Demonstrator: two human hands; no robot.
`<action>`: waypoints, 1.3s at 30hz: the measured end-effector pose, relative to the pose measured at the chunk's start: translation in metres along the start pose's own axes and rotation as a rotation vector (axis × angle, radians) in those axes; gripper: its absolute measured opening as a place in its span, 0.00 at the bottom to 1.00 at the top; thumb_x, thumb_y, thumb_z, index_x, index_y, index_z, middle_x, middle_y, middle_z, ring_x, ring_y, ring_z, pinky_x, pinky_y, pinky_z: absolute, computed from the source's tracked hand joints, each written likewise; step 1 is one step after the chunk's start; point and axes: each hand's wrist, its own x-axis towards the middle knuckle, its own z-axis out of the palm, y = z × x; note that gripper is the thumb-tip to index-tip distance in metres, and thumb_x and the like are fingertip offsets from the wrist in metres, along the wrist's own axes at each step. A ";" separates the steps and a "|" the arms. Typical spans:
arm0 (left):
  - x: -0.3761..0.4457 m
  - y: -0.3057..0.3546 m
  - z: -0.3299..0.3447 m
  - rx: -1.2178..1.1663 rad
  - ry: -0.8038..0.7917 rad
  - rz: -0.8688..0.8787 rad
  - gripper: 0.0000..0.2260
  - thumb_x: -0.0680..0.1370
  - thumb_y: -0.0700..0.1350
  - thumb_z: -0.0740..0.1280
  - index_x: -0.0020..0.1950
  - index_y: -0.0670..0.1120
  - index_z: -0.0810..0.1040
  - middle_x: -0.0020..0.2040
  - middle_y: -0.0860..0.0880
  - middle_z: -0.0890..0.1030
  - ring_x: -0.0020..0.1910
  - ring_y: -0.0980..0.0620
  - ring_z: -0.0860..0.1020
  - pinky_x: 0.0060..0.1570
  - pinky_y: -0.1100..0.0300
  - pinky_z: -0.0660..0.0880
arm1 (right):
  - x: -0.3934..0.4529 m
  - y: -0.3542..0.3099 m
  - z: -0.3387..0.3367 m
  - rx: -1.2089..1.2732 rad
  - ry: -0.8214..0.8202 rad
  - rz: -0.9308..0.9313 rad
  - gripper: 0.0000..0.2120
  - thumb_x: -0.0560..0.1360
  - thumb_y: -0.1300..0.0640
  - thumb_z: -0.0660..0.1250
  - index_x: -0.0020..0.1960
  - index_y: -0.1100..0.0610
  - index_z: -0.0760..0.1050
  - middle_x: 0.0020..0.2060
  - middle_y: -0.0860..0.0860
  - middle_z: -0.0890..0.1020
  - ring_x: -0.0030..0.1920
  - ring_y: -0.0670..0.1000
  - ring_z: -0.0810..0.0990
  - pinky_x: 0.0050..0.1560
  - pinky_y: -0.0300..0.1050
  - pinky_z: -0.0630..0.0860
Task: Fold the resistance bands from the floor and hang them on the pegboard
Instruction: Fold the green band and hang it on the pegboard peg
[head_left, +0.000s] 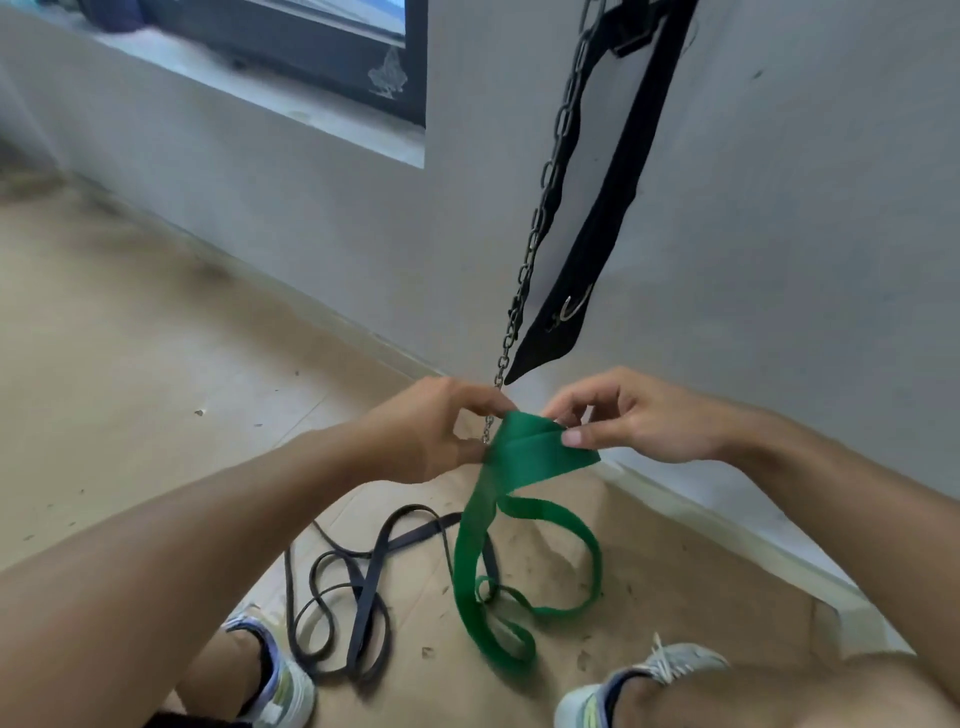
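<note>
A wide green resistance band (524, 457) is pinched at its top between both hands at mid frame. My left hand (436, 431) grips its left edge and my right hand (634, 421) holds the folded right corner with thumb and fingers. The rest of the green band hangs down in loose loops that reach the floor between my feet. Thin dark resistance bands (358, 587) lie tangled on the floor to the lower left. No pegboard is in view.
A black strap (608, 208) and a metal chain (540, 218) hang down the grey wall just behind my hands. Cardboard sheets (156, 364) cover the floor. My two shoes (280, 670) stand at the bottom. A dark window (311, 47) is at upper left.
</note>
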 end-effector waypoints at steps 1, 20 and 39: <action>-0.001 0.000 0.001 -0.013 0.005 0.014 0.17 0.78 0.45 0.73 0.66 0.56 0.79 0.61 0.57 0.82 0.60 0.58 0.79 0.61 0.56 0.77 | 0.000 0.005 0.001 0.014 0.001 -0.014 0.15 0.81 0.63 0.69 0.53 0.43 0.85 0.42 0.43 0.85 0.40 0.39 0.79 0.45 0.36 0.73; 0.007 0.017 0.008 -0.395 0.196 0.086 0.12 0.77 0.38 0.73 0.58 0.49 0.81 0.54 0.52 0.82 0.50 0.50 0.82 0.48 0.57 0.82 | 0.028 0.040 0.031 -0.147 0.192 0.101 0.23 0.69 0.43 0.81 0.61 0.40 0.78 0.56 0.40 0.84 0.59 0.43 0.80 0.62 0.45 0.76; 0.012 0.024 -0.026 -1.118 0.536 -0.200 0.05 0.76 0.34 0.66 0.51 0.39 0.76 0.48 0.43 0.82 0.45 0.46 0.85 0.51 0.51 0.83 | 0.044 0.037 0.049 0.043 0.360 0.173 0.15 0.75 0.54 0.78 0.58 0.59 0.81 0.54 0.57 0.86 0.55 0.55 0.86 0.62 0.56 0.82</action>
